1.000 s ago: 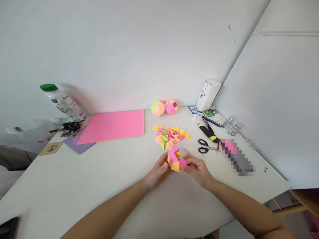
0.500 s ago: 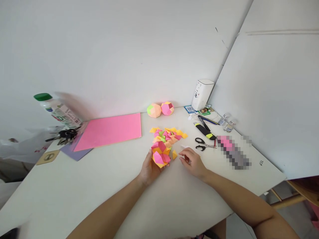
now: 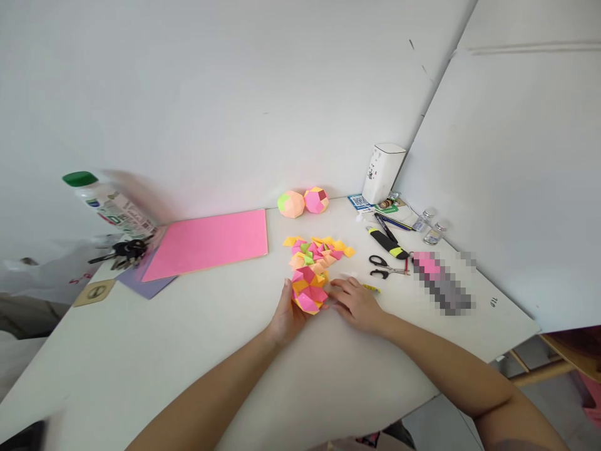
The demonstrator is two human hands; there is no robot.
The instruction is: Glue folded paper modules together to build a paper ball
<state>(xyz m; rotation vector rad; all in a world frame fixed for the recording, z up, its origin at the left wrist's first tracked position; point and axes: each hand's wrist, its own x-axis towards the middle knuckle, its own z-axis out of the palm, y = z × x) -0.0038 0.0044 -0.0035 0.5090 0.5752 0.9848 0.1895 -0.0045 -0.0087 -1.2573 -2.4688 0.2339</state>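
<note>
In front of the loose pieces (image 3: 327, 257), my left hand (image 3: 286, 321) grips a part-built paper ball (image 3: 309, 300), gaping; behind them, a peach ball (image 3: 292, 205) and a pink ball (image 3: 315, 201) look finished. Plenty lies unused. Whether my curled right hand (image 3: 359, 308), also in front, holds anything, I can't tell.

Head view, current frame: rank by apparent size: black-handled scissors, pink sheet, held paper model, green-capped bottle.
1. Pink sheet
2. Green-capped bottle
3. Held paper model
4. Black-handled scissors

Apparent size only; distances from the camera differ.
</note>
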